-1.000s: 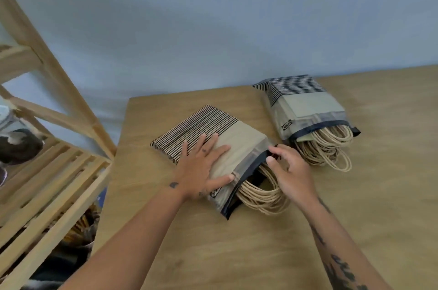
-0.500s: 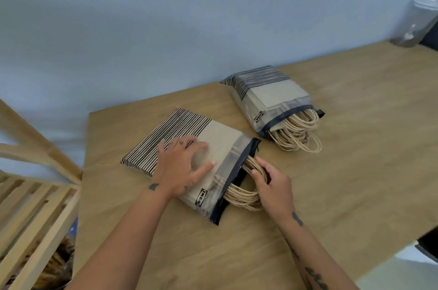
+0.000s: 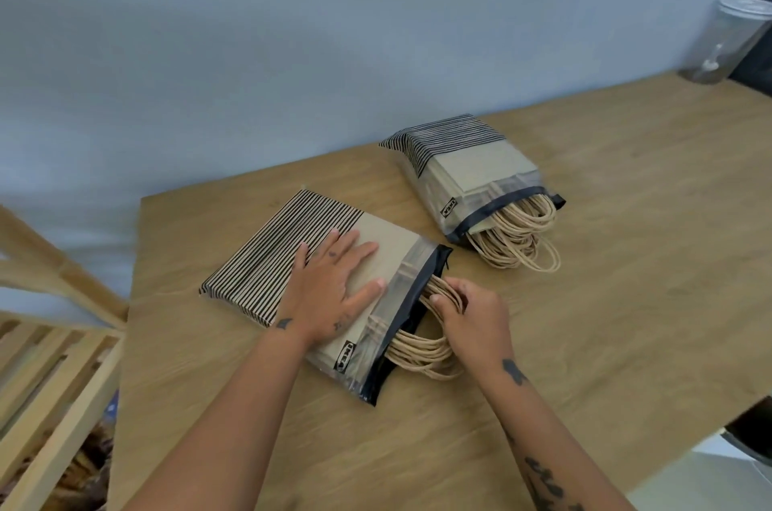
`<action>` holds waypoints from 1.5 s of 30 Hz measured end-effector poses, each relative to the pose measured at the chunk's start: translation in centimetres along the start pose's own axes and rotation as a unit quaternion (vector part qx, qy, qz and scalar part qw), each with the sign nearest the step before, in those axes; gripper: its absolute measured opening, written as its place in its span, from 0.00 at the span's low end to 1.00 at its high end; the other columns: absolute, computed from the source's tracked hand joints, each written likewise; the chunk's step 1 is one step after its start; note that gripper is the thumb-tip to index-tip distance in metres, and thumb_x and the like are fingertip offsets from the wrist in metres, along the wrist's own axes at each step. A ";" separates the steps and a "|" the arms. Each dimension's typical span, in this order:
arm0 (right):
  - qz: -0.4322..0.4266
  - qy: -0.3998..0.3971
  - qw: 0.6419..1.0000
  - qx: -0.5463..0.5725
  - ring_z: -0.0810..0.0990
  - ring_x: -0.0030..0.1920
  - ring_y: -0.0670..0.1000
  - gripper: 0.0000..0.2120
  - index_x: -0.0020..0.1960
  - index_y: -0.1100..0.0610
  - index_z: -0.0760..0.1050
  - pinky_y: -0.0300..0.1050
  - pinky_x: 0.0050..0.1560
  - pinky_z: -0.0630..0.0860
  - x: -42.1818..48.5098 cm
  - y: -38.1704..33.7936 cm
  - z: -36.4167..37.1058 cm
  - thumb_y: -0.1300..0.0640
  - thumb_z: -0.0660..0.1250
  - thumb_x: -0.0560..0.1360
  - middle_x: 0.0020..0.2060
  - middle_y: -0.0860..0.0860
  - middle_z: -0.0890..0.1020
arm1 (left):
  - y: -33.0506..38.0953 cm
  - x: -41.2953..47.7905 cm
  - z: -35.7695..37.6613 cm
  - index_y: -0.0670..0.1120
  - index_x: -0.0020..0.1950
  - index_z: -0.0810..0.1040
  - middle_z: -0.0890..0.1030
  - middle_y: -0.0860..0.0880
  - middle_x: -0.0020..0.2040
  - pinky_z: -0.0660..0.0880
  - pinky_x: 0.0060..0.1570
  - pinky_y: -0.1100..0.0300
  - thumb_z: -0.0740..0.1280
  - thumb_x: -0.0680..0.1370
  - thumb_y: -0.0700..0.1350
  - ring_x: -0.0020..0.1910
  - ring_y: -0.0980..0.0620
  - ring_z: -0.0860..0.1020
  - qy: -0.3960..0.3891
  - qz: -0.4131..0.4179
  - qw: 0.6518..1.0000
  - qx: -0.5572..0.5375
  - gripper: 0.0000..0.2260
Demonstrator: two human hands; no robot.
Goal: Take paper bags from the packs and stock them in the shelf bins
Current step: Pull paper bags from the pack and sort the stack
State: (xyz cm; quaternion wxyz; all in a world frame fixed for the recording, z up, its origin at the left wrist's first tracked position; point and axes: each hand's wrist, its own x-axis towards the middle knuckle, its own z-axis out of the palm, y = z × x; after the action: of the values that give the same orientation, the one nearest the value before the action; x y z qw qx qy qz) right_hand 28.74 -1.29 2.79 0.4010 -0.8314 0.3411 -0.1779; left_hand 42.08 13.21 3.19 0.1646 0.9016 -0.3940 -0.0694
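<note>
I had the left hand (image 3: pixel 330 293) laid flat, fingers straight, pressing down on the near pack (image 3: pixel 271 260), which lay on the table (image 3: pixel 626 260) close to its left corner. The right hand (image 3: pixel 472 322) was at the pack's open, dark-edged mouth, fingers curled round the bunch of rope handles (image 3: pixel 417 352) sticking out.

No bag looked to be out yet, so I took the step to be the draw itself. To do it well, I judged the pull should run level with the table and straight along the pack's length, the left palm pinning the plastic sleeve so it would not slide. Taking only a few handles would likely ease the friction. The whole bunch might jam in the mouth.

The second pack (image 3: pixel 472 172) lay further back, apart from the first, touched by neither hand. The table was pale grained wood against a plain blue-grey wall (image 3: pixel 292 51). The slatted wooden shelf (image 3: pixel 50 385) stood just beside it at the left, and I could not make out its bins. A clear plastic container (image 3: pixel 727 42) stood at the far right.
</note>
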 end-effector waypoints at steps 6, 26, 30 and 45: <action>-0.056 0.035 0.997 -0.051 0.81 0.45 0.48 0.12 0.56 0.59 0.79 0.33 0.46 0.69 -0.5 0.2 0.4 0.58 0.67 0.74 0.47 0.53 0.85 | -0.1 0.0 0.0 0.61 0.73 0.57 0.54 0.56 0.77 0.41 0.73 0.46 0.42 0.68 0.70 0.77 0.55 0.48 0.001 0.002 1.000 -0.007 0.35; -0.093 -0.015 0.989 -0.112 0.78 0.35 0.54 0.05 0.43 0.65 0.78 0.40 0.35 0.69 -1.9 -0.8 -2.6 0.63 0.65 0.74 0.35 0.57 0.82 | -1.0 0.7 -0.4 0.64 0.74 0.53 0.47 0.59 0.77 0.35 0.71 0.48 0.51 0.75 0.66 0.76 0.58 0.42 -0.072 -0.021 0.997 -0.032 0.27; -0.111 -0.005 0.990 -0.082 0.78 0.32 0.56 0.04 0.40 0.66 0.78 0.41 0.37 0.70 -2.9 -0.4 -2.5 0.67 0.66 0.73 0.31 0.58 0.81 | -0.8 0.9 -0.4 0.63 0.74 0.52 0.45 0.58 0.78 0.34 0.71 0.46 0.51 0.76 0.66 0.76 0.57 0.42 -0.082 -0.027 0.996 -0.016 0.27; -0.086 0.013 0.994 -0.063 0.77 0.30 0.39 0.05 0.46 0.64 0.81 0.21 0.33 0.67 -2.4 2.2 -4.9 0.66 0.69 0.72 0.29 0.46 0.78 | -1.2 1.2 -0.1 0.64 0.74 0.50 0.44 0.58 0.78 0.36 0.71 0.47 0.50 0.75 0.68 0.76 0.57 0.41 -0.091 -0.016 0.996 0.008 0.29</action>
State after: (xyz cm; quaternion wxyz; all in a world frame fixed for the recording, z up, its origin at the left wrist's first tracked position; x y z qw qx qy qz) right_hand 23.32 -3.21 4.03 0.3268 -0.8788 0.2840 -0.2010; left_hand 43.74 13.07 2.85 0.1197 0.8989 -0.3934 -0.1509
